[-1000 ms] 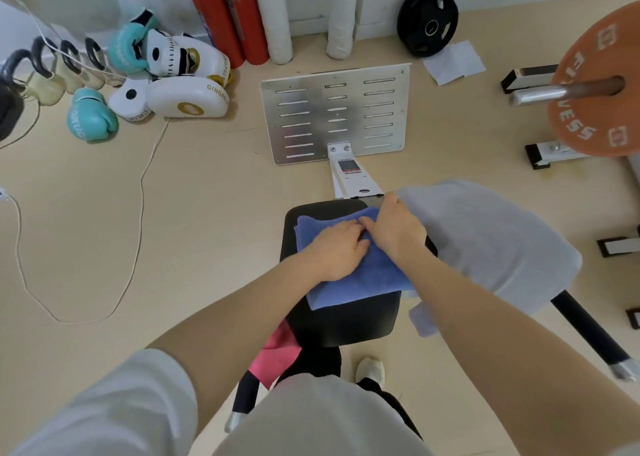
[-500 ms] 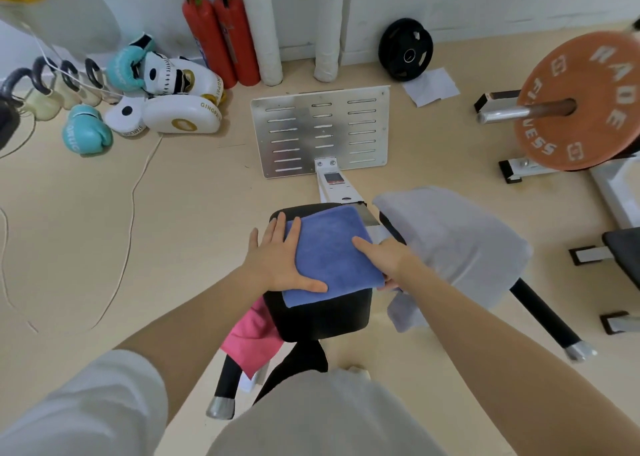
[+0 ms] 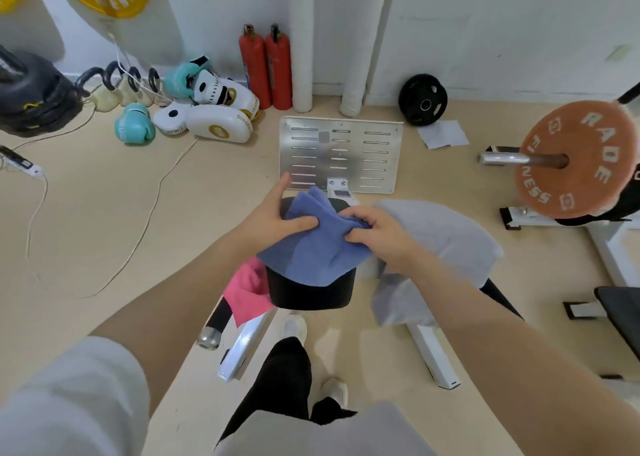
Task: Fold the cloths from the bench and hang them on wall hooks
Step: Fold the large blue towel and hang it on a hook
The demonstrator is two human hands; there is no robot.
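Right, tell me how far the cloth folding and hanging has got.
Done: nothing hung that this view shows. In hand: the blue cloth, folded small, gripped by the left hand and right hand over the black bench pad. Left: the grey cloth draped beside it and the pink cloth hanging lower down, both unfolded.

Blue cloth (image 3: pixel 313 248), grey cloth (image 3: pixel 446 237), pink cloth (image 3: pixel 247 291), black bench (image 3: pixel 311 294), orange plate (image 3: pixel 575 159).

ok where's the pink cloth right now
In the head view the pink cloth hangs off the left side of the black bench pad, below the blue cloth that both hands grip.
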